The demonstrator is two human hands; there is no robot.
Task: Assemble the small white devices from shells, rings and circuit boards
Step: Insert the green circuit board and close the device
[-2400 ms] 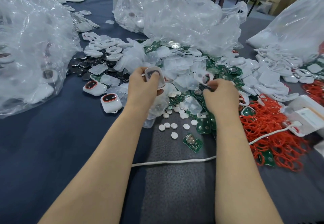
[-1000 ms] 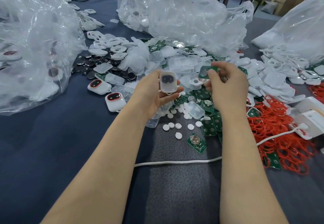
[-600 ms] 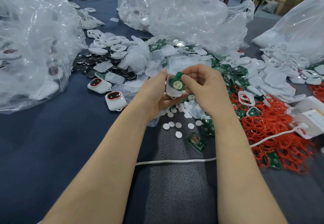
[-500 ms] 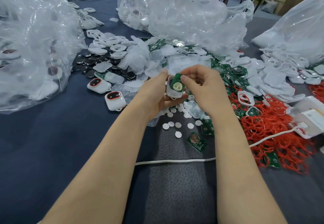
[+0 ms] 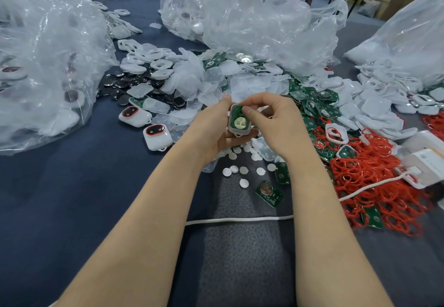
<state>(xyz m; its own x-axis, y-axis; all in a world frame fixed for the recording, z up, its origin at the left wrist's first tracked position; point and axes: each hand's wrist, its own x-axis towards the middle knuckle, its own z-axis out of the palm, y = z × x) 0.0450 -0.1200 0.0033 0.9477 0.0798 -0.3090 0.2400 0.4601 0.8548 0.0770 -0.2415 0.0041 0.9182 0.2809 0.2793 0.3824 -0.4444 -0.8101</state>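
Blue table, parts heaped. Left hand fingers curled round white shell; right hand pinches circuit board inside it.

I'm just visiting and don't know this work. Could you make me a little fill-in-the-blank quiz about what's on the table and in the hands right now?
1. The left hand holds a white shell, while the right hand presses on the ____ circuit board lying in it.
2. The loose rings heaped on the right are ____.
3. Left of the hands, outside the bags, ____ finished devices lie on the cloth.

Missing words: green; red; two.
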